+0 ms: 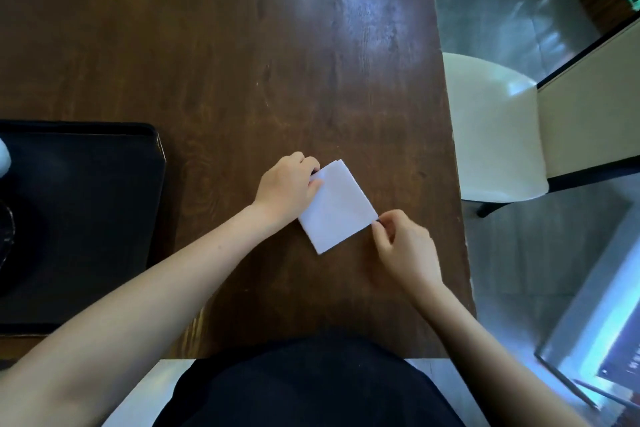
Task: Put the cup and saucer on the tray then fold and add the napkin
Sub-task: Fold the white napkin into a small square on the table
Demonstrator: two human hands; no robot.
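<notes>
**Both hands on a folded napkin at the right of the table**

A long dark brown wooden table (pixel 242 62) with a glossy, worn top fills most of the view. At its left edge sits a black rectangular tray with a raised rim (pixel 104 204), partly cut off by the frame; a rounded white object (pixel 4 158) and a dark round shape (pixel 6 236) show on it at the far left, too cropped to identify. Off the table's right side stands a cream padded chair with dark legs (pixel 495 135) on a grey shiny floor (pixel 512 21).

The white napkin, folded into a small square (pixel 337 208), lies flat on the table well apart from the tray, turned at an angle. The left hand (pixel 287 189) rests on its upper left edge, fingers curled down over the border and thumb pressing on top, closed on the cloth. The right hand (pixel 403 248) pinches the napkin's right corner between thumb and forefinger, the other fingers loosely curled.
</notes>
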